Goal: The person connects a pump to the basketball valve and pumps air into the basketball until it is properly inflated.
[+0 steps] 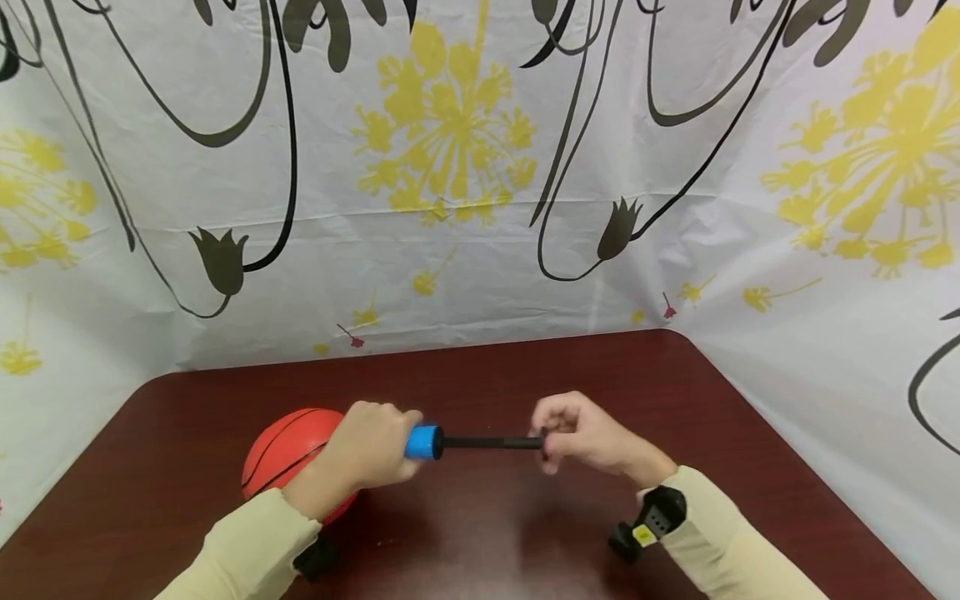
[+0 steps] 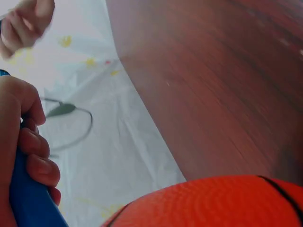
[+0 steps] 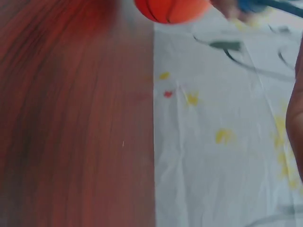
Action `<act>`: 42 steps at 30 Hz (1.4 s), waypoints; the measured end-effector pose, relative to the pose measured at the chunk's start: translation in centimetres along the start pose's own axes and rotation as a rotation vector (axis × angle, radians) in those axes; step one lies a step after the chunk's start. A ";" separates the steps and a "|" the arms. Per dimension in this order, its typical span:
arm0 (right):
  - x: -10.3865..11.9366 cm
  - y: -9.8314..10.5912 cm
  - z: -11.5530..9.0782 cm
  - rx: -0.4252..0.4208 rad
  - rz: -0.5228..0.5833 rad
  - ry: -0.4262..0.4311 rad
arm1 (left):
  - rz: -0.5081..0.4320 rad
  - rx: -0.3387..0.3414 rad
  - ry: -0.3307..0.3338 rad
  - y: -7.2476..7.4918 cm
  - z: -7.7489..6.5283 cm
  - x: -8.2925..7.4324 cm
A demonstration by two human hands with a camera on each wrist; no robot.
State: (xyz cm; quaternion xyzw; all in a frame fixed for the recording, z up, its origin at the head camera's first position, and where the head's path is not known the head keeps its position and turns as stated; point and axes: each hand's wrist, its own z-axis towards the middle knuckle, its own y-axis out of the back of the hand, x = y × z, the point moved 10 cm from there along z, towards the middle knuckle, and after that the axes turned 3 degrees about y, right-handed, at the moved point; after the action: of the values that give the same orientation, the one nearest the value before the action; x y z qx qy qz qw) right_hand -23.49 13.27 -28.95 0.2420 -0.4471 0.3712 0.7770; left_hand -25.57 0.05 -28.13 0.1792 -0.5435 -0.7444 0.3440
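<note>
My left hand (image 1: 375, 446) grips the blue barrel of a hand pump (image 1: 424, 442), which lies level above the table. A thin black rod (image 1: 487, 443) extends from the barrel to the right. At the rod's far end, the thumb and fingers of my right hand (image 1: 588, 437) pinch a small dark end piece. Behind my left hand and forearm sits a red-orange ball with black lines (image 1: 288, 450), partly covered by them. The left wrist view shows fingers curled round the blue barrel (image 2: 33, 198), beside the ball (image 2: 213, 203). Only a strip of my right hand (image 3: 294, 123) shows in the right wrist view.
Beneath the hands is a dark red-brown wooden table (image 1: 480, 533) with rounded far corners. White sheeting (image 1: 480, 275) with yellow and dark plant prints hangs behind it and along both sides. A black device (image 1: 663, 510) is strapped to the right wrist.
</note>
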 end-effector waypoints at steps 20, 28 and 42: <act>-0.9 -1.3 1.7 0.031 -0.126 -0.032 | 0.053 -0.133 -0.086 1.1 0.5 -3.1; 1.7 -0.3 -1.6 0.102 0.023 0.031 | 0.044 -0.097 -0.023 0.8 -0.6 -1.2; -1.7 -1.5 1.1 -0.018 -0.128 0.007 | 0.097 -0.044 -0.061 0.7 2.1 -4.5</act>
State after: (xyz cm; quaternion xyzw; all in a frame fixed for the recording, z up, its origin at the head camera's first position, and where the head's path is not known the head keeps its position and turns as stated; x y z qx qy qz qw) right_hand -23.41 10.96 -29.96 0.2620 -0.4314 0.3177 0.8027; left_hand -23.55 4.50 -27.22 0.1222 -0.5455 -0.7435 0.3669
